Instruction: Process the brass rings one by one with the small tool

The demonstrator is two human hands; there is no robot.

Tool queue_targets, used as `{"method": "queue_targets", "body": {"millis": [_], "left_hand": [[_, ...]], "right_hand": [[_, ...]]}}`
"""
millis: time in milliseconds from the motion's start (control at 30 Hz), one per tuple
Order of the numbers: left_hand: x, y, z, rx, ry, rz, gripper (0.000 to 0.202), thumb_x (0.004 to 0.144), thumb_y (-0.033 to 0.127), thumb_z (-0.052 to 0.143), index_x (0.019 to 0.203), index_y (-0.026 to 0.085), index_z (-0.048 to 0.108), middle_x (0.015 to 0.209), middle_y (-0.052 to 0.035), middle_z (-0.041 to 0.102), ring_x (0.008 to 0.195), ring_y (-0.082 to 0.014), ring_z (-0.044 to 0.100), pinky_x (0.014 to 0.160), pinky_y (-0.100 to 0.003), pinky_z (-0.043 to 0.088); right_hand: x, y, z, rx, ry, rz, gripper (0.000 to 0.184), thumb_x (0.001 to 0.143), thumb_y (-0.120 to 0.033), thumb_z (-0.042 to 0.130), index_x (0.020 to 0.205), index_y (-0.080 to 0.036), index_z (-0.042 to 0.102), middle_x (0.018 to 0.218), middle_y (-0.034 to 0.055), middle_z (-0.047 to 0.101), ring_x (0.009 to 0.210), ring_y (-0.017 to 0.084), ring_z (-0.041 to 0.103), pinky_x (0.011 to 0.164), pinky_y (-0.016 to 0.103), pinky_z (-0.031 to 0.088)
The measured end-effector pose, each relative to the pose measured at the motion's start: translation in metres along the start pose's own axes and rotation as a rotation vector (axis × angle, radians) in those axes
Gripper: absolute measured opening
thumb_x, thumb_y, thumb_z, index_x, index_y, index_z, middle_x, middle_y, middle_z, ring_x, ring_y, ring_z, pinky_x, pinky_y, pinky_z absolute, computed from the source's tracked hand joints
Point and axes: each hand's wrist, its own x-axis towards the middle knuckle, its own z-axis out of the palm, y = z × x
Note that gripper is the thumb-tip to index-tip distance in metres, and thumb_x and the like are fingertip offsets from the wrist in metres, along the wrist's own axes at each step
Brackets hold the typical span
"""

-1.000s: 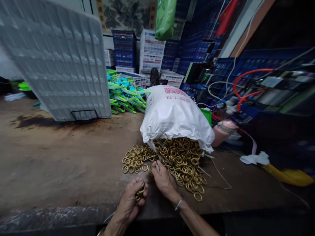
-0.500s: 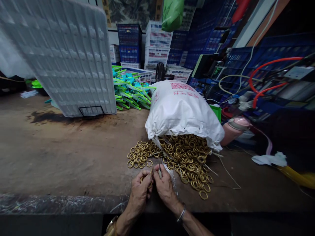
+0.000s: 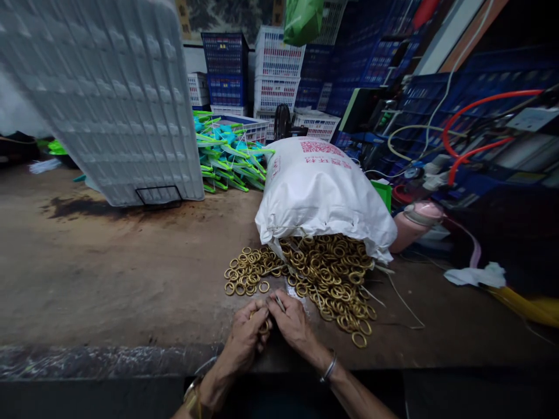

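A pile of brass rings (image 3: 325,273) spills from the mouth of a white woven sack (image 3: 318,192) lying on the worn brown table (image 3: 109,273). My left hand (image 3: 245,337) is closed around a few brass rings near the table's front edge. My right hand (image 3: 293,323) touches it from the right, fingers pinched on a thin metal pin or wire (image 3: 278,301). Both hands sit just in front of the smaller heap of rings (image 3: 247,278).
A large white perforated panel (image 3: 109,99) leans at the back left. Green and blue plastic parts (image 3: 227,154) are stacked behind the sack. Blue and white crates (image 3: 275,70) fill the back. A pink bottle (image 3: 413,224), hoses and cables lie at the right.
My hands have come together: the left hand with its rings moved up and right to meet the right hand. The view shifted slightly.
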Motion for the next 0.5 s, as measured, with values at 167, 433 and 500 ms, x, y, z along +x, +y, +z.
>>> {"method": "queue_targets", "body": {"millis": [167, 433, 500], "left_hand": [[-0.001, 0.001, 0.002, -0.049, -0.011, 0.016, 0.033, 0.071, 0.047, 0.059, 0.068, 0.018, 0.045, 0.051, 0.0068, 0.045, 0.034, -0.0028, 0.033, 0.031, -0.014, 0.02], [-0.001, -0.001, 0.001, -0.065, 0.01, 0.039, 0.033, 0.069, 0.048, 0.061, 0.071, 0.018, 0.047, 0.052, 0.0067, 0.046, 0.035, -0.0029, 0.033, 0.032, -0.014, 0.022], [-0.001, 0.0, 0.002, -0.057, 0.024, 0.053, 0.034, 0.069, 0.049, 0.06, 0.071, 0.018, 0.046, 0.051, 0.0072, 0.046, 0.034, -0.0027, 0.032, 0.032, -0.014, 0.023]], "right_hand": [[0.004, 0.0, -0.003, 0.064, 0.004, 0.027, 0.026, 0.081, -0.036, 0.04, 0.064, -0.019, 0.049, 0.058, -0.0044, 0.047, 0.057, 0.01, 0.041, 0.054, 0.02, 0.034], [-0.005, 0.007, -0.014, -0.349, 0.003, -0.044, 0.02, 0.08, -0.024, 0.038, 0.066, -0.02, 0.052, 0.056, -0.0019, 0.052, 0.053, 0.011, 0.043, 0.052, 0.022, 0.029], [-0.011, 0.006, -0.014, -0.459, -0.085, -0.106, 0.016, 0.075, -0.015, 0.039, 0.071, -0.02, 0.053, 0.062, -0.0006, 0.056, 0.056, 0.012, 0.047, 0.054, 0.022, 0.029]]}}
